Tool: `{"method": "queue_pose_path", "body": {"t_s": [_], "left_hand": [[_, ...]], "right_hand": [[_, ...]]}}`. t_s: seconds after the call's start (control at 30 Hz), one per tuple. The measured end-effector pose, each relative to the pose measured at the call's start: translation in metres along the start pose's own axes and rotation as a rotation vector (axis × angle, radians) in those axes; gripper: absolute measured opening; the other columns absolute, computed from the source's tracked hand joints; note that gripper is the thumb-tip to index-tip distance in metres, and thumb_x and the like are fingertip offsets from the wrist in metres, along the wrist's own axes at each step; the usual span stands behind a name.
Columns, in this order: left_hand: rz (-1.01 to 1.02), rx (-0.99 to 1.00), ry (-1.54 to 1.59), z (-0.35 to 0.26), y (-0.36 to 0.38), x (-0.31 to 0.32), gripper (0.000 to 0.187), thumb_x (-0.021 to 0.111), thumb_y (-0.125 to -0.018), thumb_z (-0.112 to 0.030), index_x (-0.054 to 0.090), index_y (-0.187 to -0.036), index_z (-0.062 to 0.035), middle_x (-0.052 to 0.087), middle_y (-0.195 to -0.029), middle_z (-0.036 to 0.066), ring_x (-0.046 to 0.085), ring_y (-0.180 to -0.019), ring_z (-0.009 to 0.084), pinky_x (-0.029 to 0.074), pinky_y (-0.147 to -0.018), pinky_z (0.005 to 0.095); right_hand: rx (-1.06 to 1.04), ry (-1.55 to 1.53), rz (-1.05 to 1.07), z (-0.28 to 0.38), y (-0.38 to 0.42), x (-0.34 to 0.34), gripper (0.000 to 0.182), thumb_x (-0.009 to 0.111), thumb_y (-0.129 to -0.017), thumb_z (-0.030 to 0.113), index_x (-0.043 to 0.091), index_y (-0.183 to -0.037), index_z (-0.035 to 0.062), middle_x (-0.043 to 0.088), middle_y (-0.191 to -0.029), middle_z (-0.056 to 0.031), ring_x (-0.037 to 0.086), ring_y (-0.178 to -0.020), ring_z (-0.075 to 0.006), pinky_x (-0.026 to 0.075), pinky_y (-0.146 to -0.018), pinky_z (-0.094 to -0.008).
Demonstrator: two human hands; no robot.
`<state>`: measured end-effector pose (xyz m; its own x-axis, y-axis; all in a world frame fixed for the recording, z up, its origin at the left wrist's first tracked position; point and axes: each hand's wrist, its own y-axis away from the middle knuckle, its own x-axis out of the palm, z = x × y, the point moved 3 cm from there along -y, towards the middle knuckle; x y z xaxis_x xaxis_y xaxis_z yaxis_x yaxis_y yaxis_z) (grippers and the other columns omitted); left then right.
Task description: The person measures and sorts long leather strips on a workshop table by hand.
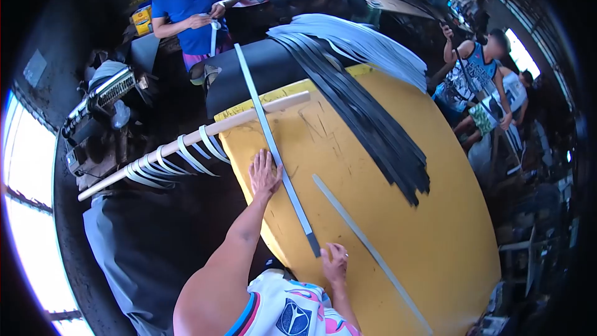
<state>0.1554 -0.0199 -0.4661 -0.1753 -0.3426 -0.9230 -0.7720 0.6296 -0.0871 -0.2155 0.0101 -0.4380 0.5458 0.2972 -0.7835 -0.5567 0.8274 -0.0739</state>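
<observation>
A long pale strip with a dark lower end point(280, 163) lies across the yellow work surface point(448, 224) and over a wooden pole point(227, 123). Flat on the surface, my left hand point(265, 175) has its fingers spread, its edge against the strip's left side. My right hand point(335, 264) is beside the strip's dark end, fingers curled; whether it grips anything is too small to tell. To the right lies a second, grey strip point(367, 246). Black strips point(367, 121) and pale strips point(367, 43) lie in a bundle at the far side.
White loops point(163, 160) hang on the pole at left. A person in a blue shirt point(202, 6) stands across the surface, holding a white strip. Two people point(476, 65) are at the right, one gripping dark strips. A machine point(102, 102) stands at left.
</observation>
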Motion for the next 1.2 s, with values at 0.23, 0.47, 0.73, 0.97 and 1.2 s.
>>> {"method": "queue_pose_path", "body": {"t_s": [0.23, 0.47, 0.73, 0.97, 1.2], "left_hand": [[-0.018, 0.038, 0.036, 0.014, -0.002, 0.025, 0.069, 0.041, -0.101, -0.052, 0.032, -0.155, -0.0093, 0.023, -0.164, 0.011, 0.019, -0.152, 0.0288, 0.017, -0.121, 0.0513], [0.079, 0.077, 0.002, -0.032, 0.138, 0.036, 0.071, 0.042, -0.101, -0.049, 0.027, -0.157, -0.008, 0.019, -0.165, 0.014, 0.015, -0.153, 0.0339, 0.013, -0.121, 0.0558], [0.116, 0.085, -0.015, -0.083, 0.281, 0.031, 0.062, 0.039, -0.103, -0.044, 0.031, -0.156, -0.013, 0.018, -0.165, 0.015, 0.015, -0.152, 0.0364, 0.012, -0.12, 0.0588], [0.119, 0.095, -0.044, -0.107, 0.342, 0.034, 0.063, 0.038, -0.104, -0.045, 0.028, -0.157, -0.0119, 0.017, -0.165, 0.018, 0.015, -0.152, 0.0391, 0.013, -0.12, 0.0596], [0.142, 0.06, -0.027, -0.119, 0.358, 0.033, 0.065, 0.036, -0.104, -0.045, 0.026, -0.157, -0.0101, 0.016, -0.166, 0.016, 0.011, -0.153, 0.0361, 0.008, -0.121, 0.0579]], "right_hand": [[0.246, 0.306, -0.253, -0.083, 0.182, -0.054, 0.04, 0.064, -0.091, 0.024, 0.062, -0.126, 0.0033, 0.056, -0.132, -0.0149, 0.053, -0.119, -0.0352, 0.043, -0.101, -0.0469], [0.283, 0.358, -0.321, -0.107, 0.234, -0.068, 0.041, 0.06, -0.092, 0.025, 0.06, -0.128, 0.0034, 0.055, -0.135, -0.0149, 0.053, -0.12, -0.0359, 0.042, -0.102, -0.0485], [0.214, 0.28, -0.342, -0.11, 0.235, -0.072, 0.044, 0.062, -0.09, 0.023, 0.057, -0.129, 0.0037, 0.051, -0.138, -0.0144, 0.052, -0.121, -0.0351, 0.043, -0.1, -0.0484], [0.203, 0.177, -0.306, -0.112, 0.238, -0.078, 0.05, 0.066, -0.087, 0.029, 0.059, -0.131, 0.0064, 0.049, -0.141, -0.0127, 0.048, -0.126, -0.0331, 0.039, -0.104, -0.0483], [-0.047, 0.007, -0.186, -0.147, 0.265, -0.109, 0.042, 0.07, -0.082, 0.02, 0.064, -0.12, 0.0043, 0.052, -0.141, -0.0151, 0.048, -0.131, -0.0336, 0.039, -0.109, -0.0466]]}}
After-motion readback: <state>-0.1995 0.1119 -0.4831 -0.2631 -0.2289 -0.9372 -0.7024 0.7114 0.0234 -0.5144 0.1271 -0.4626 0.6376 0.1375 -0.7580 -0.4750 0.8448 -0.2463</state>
